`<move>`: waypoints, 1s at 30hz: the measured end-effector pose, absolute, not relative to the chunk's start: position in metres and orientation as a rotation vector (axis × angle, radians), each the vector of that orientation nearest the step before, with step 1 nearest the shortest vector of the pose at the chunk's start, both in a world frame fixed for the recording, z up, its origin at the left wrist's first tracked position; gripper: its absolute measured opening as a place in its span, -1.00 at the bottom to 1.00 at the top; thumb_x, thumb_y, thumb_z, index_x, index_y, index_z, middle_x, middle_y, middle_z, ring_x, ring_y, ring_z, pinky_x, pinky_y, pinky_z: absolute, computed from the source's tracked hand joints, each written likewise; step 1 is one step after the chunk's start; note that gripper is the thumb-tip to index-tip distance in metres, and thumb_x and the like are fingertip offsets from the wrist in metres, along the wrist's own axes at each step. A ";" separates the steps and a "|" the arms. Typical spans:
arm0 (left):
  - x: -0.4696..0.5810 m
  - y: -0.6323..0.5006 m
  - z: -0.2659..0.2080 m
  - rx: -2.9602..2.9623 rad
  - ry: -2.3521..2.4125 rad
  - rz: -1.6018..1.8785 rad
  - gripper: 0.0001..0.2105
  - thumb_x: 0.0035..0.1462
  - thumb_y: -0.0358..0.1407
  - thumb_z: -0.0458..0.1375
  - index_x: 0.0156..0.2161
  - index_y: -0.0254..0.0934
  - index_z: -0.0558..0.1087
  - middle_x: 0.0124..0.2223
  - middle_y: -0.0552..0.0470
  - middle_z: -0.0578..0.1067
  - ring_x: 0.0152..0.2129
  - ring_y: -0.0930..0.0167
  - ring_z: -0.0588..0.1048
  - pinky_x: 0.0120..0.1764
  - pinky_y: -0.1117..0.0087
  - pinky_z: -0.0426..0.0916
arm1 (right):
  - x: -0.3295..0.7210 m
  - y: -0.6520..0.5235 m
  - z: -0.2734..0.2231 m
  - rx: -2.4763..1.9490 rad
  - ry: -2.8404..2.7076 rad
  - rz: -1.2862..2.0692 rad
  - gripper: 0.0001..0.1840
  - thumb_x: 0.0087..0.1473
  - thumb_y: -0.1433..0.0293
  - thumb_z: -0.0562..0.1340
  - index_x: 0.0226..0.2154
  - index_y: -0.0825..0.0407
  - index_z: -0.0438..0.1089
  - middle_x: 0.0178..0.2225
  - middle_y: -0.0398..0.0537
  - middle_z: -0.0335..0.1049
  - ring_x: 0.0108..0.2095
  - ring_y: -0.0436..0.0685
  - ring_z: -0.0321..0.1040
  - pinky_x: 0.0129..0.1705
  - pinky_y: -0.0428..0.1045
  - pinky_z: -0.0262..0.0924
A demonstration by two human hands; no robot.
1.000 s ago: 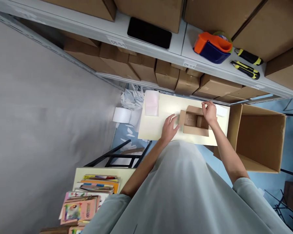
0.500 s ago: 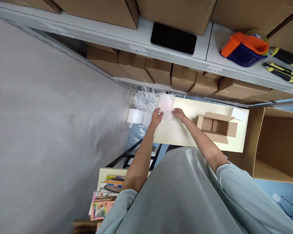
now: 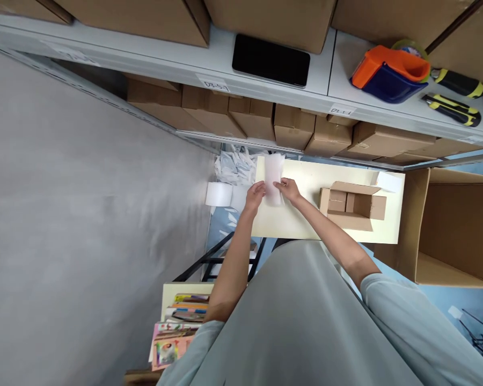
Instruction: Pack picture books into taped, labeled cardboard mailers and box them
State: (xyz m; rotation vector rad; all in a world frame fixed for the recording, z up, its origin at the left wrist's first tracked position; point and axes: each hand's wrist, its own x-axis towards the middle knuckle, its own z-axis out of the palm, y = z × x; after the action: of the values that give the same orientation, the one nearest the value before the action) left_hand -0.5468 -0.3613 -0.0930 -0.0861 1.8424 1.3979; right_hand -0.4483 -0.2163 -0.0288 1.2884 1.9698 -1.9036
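A pale, slightly see-through wrapping sheet stands out against the cream tabletop. On its left edge, my left hand is closed, the fingertips pinching it. My right hand grips the sheet's right side, its fingers lying over the face of it. Whether anything lies inside the sheet I cannot tell. To the right of my hands sits a small carton with its flaps spread, and inner cardboard parts show in it.
Behind the table a grey shelf holds cartons, a black phone, an orange and blue tape dispenser and utility knives. A large box stands right. White rolls and crumpled bags lie left, beside a grey wall.
The sheet has become narrower, its right side brought inward. My right hand has moved left, nearer my left hand. The view has shifted slightly.
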 end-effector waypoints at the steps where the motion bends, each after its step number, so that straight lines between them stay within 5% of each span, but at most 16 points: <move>1: -0.542 -0.363 -0.083 -0.053 1.826 1.430 -0.54 0.05 -0.02 0.40 -0.01 -0.24 0.60 -0.02 -0.16 0.68 -0.06 0.25 0.62 0.07 0.17 0.52 | -0.442 -0.217 -0.018 1.309 1.971 -1.955 -0.44 0.10 -0.18 0.38 -0.47 -0.08 0.31 -0.53 -0.22 0.24 -0.37 0.09 0.22 -0.34 -0.04 0.15; 5: -0.516 -0.365 -0.036 0.094 1.730 1.519 -0.42 0.07 0.05 0.44 0.10 -0.25 0.60 0.12 -0.20 0.67 0.09 0.18 0.61 0.16 0.17 0.50 | -0.397 -0.215 0.031 1.302 1.938 -2.192 -0.32 -0.11 -0.28 0.48 -0.48 -0.05 0.36 -0.54 -0.22 0.27 -0.43 0.06 0.22 -0.34 -0.02 0.19; 13: -0.438 -0.347 0.030 0.069 1.446 1.451 -0.39 0.02 0.12 0.51 0.06 -0.24 0.65 0.02 -0.15 0.72 0.01 0.20 0.65 0.09 0.20 0.57 | -0.275 -0.199 0.090 1.503 1.614 -2.471 -0.25 -0.34 -0.23 0.62 -0.38 -0.06 0.40 -0.36 -0.15 0.53 -0.40 0.06 0.39 -0.37 -0.03 0.35; 21: -0.379 -0.314 0.054 0.242 1.413 1.343 -0.38 -0.02 0.08 0.56 0.07 -0.22 0.62 -0.02 -0.16 0.71 -0.08 0.23 0.66 0.04 0.20 0.58 | -0.180 -0.172 0.112 1.590 1.708 -2.551 -0.33 -0.08 -0.29 0.51 -0.40 -0.08 0.43 -0.43 -0.19 0.43 -0.38 0.08 0.34 -0.26 0.00 0.37; 30: -0.311 -0.265 0.101 0.678 1.626 1.349 -0.45 0.19 0.09 0.42 0.18 -0.15 0.57 0.31 -0.20 0.55 0.25 0.11 0.55 0.17 0.11 0.57 | -0.146 -0.152 0.119 1.372 2.115 -2.611 -0.46 0.12 -0.21 0.46 -0.35 -0.08 0.52 -0.07 0.01 0.49 -0.05 0.21 0.49 0.02 0.11 0.46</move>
State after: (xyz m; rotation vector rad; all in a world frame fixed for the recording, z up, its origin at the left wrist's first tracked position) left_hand -0.3114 -0.2646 0.1009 0.6775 1.6258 1.3490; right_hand -0.1464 -0.1522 0.1190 1.3724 2.1153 -2.6108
